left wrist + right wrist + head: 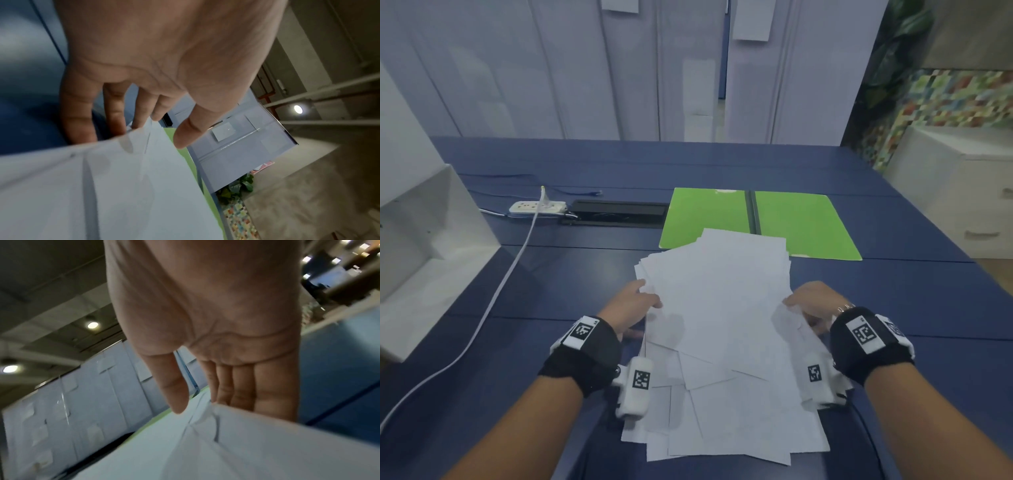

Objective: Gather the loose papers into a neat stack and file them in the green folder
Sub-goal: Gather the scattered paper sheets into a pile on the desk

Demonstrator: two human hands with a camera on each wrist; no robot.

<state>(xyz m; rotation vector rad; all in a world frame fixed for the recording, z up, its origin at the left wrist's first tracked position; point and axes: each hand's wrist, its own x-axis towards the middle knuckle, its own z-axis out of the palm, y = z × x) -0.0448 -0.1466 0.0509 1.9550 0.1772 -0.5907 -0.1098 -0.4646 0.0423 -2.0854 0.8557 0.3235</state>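
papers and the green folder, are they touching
Touching: in the head view the far edge of the papers lies over the open green folder's near edge.

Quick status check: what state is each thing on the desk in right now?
papers: fanned, uneven, partly lifted.
green folder: open flat, papers overlap its near edge.
left hand: holds the papers' left edge.
right hand: holds the right edge.
power strip: one plug in.
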